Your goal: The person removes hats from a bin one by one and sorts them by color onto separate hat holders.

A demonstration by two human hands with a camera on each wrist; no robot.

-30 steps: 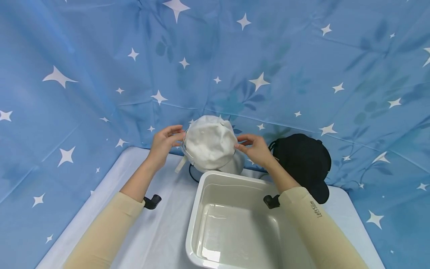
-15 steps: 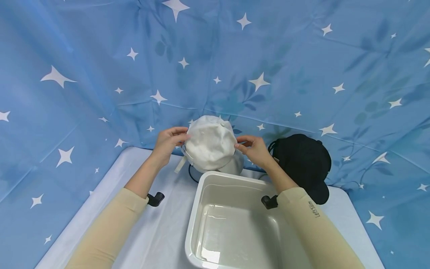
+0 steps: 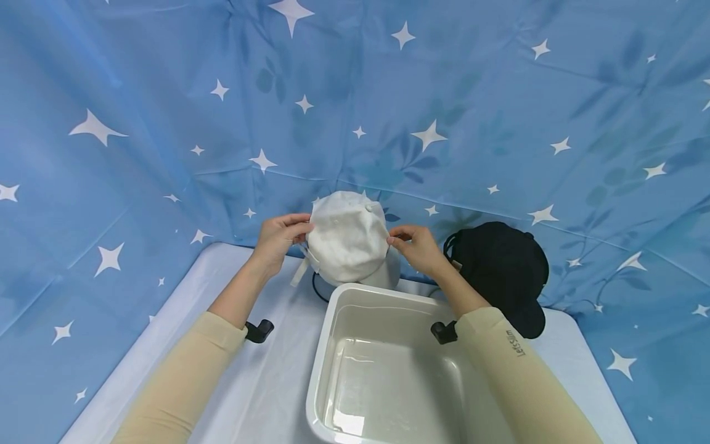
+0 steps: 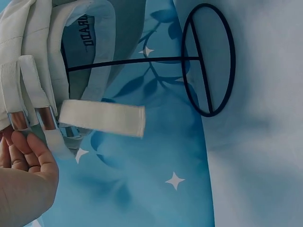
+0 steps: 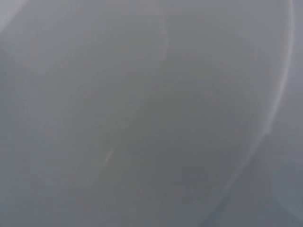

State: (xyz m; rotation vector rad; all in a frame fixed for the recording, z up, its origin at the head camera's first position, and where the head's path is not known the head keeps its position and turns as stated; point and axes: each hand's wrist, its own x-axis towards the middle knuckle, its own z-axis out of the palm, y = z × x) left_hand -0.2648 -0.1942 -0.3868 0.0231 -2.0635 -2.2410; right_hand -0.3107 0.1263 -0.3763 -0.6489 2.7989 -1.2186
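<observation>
A white cap sits crown up on a black wire stand at the back of the table, over at least one other pale cap whose grey-white brim shows below. My left hand pinches the top cap's left edge. In the left wrist view, its fingertips lie by the metal buckles of two white straps, and a loose strap end sticks out. Opposite, my right hand pinches the cap's right edge between thumb and fingers. The right wrist view is blurred and shows no hand.
In front of the caps stands a beige plastic basin, under my right forearm. A black cap hangs to the right, close to my right wrist. A blue star-patterned curtain rises behind the white-covered table.
My left hand has moved slightly right, and its fingers have closed onto the cap's left edge. The right hand keeps its hold, and the cap has barely moved.
</observation>
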